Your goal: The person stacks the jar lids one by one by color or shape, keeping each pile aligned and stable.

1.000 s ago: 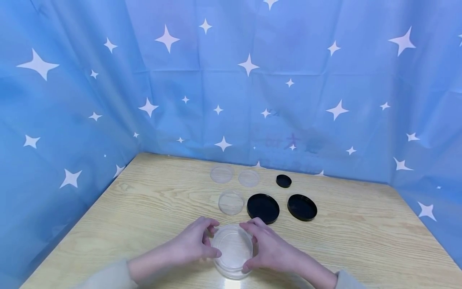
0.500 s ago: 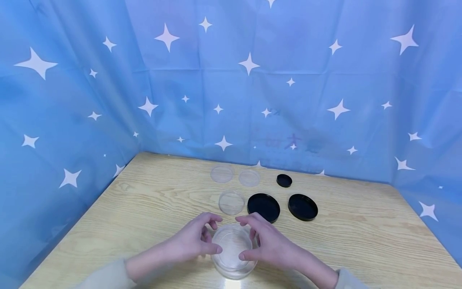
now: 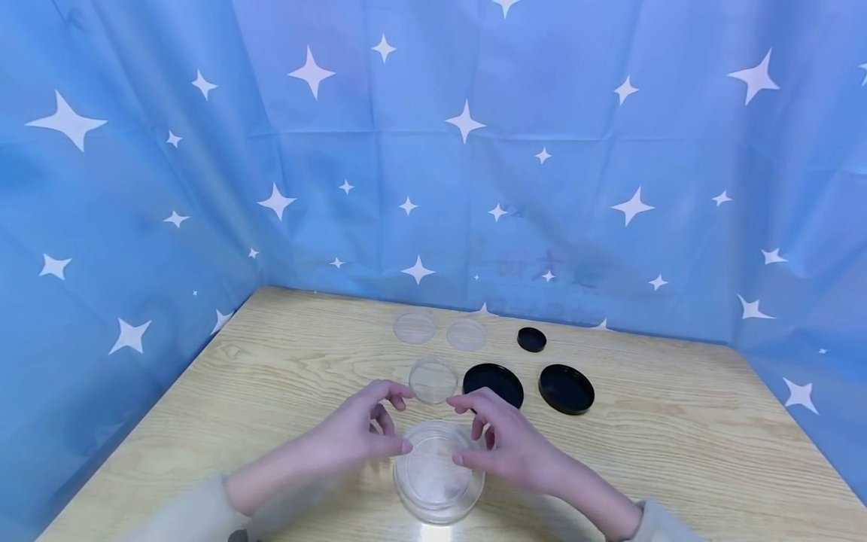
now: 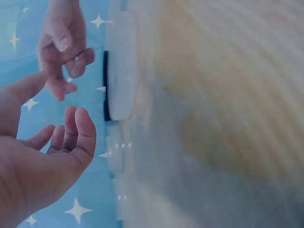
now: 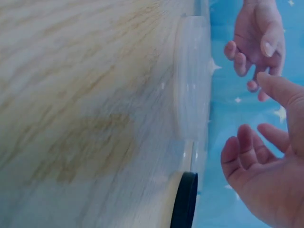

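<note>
A person's left hand (image 3: 355, 427) and right hand (image 3: 511, 444) hang over a clear dish (image 3: 439, 482) on a wooden worktop (image 3: 677, 421), thumbs spread from bent fingers, neither holding anything. The wrist views show both hands apart from the dish, which lies flat toward the near side, about midway between the side edges. The moment reads as a pause between grips, centered on the dish; taking it up would call for lowering both hands and bringing fingers and thumbs in on opposite sides of its rim, without tipping what may be a layered pile. Beyond it lie a clear disc (image 3: 433, 380), a large black disc (image 3: 494, 380) and, toward the right edge, a second black disc (image 3: 567, 390); nearer the far edge are two faint discs (image 3: 415, 328) and a small black disc (image 3: 531, 339). The right hand covers part of the large black disc. The worktop's near edge falls outside the head view, and a dark object (image 3: 238, 536) by the left sleeve (image 3: 203, 512) is cut off. Transparency leaves the dish's layers uncertain, both wrist views are blurred, and faint marks on the starry curtain (image 3: 576, 173) cannot be read.
</note>
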`<state>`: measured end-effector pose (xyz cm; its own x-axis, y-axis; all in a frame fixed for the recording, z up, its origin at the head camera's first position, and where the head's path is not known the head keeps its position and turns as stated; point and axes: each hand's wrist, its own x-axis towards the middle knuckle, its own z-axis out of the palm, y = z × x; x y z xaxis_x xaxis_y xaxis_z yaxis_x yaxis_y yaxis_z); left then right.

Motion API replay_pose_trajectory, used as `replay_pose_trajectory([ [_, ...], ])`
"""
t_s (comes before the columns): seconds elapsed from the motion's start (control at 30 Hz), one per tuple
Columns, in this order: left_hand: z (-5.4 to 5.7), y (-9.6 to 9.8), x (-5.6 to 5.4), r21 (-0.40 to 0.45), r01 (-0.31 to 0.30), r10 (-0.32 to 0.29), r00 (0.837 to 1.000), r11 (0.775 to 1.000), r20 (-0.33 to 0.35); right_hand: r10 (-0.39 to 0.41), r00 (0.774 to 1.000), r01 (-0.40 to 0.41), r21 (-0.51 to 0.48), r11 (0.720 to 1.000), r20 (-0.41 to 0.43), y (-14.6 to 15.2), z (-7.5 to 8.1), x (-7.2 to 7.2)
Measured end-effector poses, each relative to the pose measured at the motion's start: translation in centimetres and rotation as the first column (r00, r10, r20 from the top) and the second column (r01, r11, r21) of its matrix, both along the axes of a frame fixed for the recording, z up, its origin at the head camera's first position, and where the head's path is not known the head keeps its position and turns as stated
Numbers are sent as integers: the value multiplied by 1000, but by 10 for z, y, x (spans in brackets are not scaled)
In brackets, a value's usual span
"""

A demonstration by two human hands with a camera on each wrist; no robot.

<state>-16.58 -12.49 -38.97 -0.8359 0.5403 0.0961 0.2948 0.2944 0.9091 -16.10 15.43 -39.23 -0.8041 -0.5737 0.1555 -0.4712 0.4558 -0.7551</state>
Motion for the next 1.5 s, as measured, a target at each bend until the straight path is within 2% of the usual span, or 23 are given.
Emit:
replay_pose_trajectory([
  [0.23, 14, -8, -9, 17, -17, 17, 999, 1000, -42, 18, 998, -21, -43, 999, -61, 2, 9, -7],
  [0.43, 25, -16, -23, 48, -39, 41, 998, 998, -37, 24, 996, -28, -53, 998, -80, 3, 20, -17],
  [0.63, 29, -21, -35, 70, -86, 86, 996, 994, 1, 9, 994, -14, -54, 998, -105, 2, 24, -28],
  [0.83, 32, -20, -45, 78, -108, 109, 994, 991, 0, -20, 994, 16, -38, 999, -111, 1, 26, -39],
  [1.03, 33, -16, -58, 83, -131, 131, 991, 988, 7, -59, 994, 59, -12, 998, -96, 2, 27, -50],
  [1.27, 32, -13, -73, 110, -146, 145, 989, 983, 12, -114, 991, 113, -16, 993, -68, 1, 22, -71],
  [1.5, 19, -13, -96, 70, -188, 189, 982, 980, -4, -160, 986, 160, -7, 987, -36, -2, 19, -95],
])
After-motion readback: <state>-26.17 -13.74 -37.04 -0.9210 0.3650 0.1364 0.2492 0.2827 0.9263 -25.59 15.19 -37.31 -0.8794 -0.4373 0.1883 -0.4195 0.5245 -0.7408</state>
